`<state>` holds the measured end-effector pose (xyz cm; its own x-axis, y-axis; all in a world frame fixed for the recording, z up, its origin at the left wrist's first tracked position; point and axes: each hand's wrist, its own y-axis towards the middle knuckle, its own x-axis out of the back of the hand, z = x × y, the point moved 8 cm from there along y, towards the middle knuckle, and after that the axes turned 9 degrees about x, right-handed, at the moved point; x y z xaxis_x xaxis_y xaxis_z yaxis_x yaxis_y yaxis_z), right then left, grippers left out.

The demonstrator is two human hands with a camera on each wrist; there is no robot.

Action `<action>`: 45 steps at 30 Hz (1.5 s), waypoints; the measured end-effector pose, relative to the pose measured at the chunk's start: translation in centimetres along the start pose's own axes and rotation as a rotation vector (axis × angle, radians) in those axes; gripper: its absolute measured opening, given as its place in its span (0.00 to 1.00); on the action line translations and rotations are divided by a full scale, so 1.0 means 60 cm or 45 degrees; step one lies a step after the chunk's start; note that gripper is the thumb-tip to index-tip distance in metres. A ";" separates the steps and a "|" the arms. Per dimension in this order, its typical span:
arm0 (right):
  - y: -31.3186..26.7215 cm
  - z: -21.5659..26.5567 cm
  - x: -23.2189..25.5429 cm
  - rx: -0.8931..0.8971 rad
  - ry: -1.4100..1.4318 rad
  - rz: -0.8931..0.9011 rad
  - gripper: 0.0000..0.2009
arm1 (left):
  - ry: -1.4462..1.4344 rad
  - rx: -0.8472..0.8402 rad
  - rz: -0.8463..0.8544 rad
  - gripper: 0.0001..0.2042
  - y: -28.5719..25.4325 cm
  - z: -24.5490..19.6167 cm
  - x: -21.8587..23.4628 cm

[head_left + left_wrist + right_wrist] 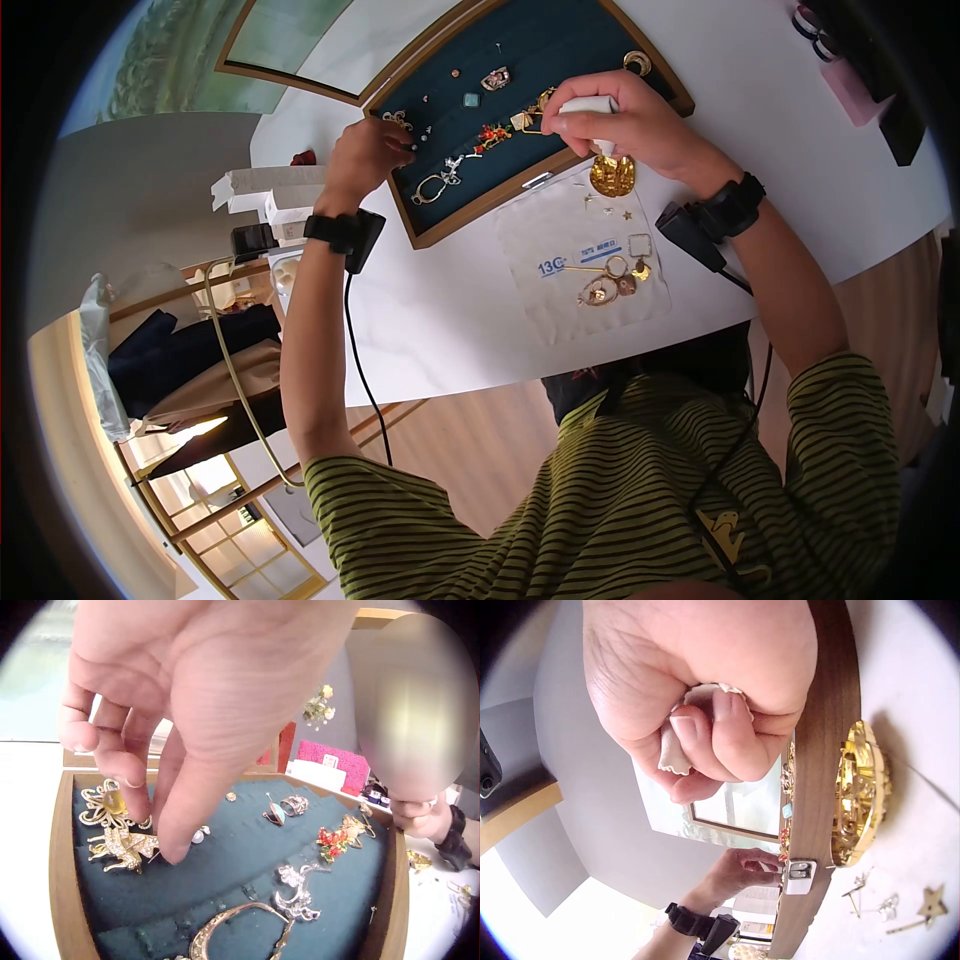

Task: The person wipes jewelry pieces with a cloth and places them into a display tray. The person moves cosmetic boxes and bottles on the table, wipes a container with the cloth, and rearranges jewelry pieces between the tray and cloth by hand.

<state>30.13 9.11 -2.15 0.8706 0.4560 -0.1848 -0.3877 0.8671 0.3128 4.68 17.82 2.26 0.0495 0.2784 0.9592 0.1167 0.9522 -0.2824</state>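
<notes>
My left hand is over the left end of the wooden jewellery box. In the left wrist view its thumb and a finger pinch the edge of a gold, rhinestone-set animal brooch, beside a flower brooch with a yellow stone. My right hand grips a bunched white cloth above the box's front edge; in the right wrist view the fingers curl round the cloth. Below that hand lies a round gold piece.
The box holds a red flower piece, a silver brooch and a bangle. On the table, a pale printed cloth carries several small gold pieces. White boxes stand at the left; cables hang from both wrists.
</notes>
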 end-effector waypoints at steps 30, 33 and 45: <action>0.001 0.015 -0.009 -0.047 0.123 0.034 0.07 | 0.129 0.051 -0.027 0.04 0.024 0.000 -0.008; 0.001 0.011 -0.006 -0.051 0.116 0.031 0.11 | 0.057 0.025 -0.070 0.05 0.026 -0.001 0.009; 0.001 0.011 -0.007 -0.042 0.125 0.029 0.10 | 0.028 -0.176 -0.189 0.08 0.043 -0.095 0.065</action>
<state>29.96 8.87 -1.43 0.8284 0.4914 -0.2689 -0.4179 0.8618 0.2875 10.84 20.65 5.15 0.0431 0.1320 0.9903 0.2592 0.9558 -0.1387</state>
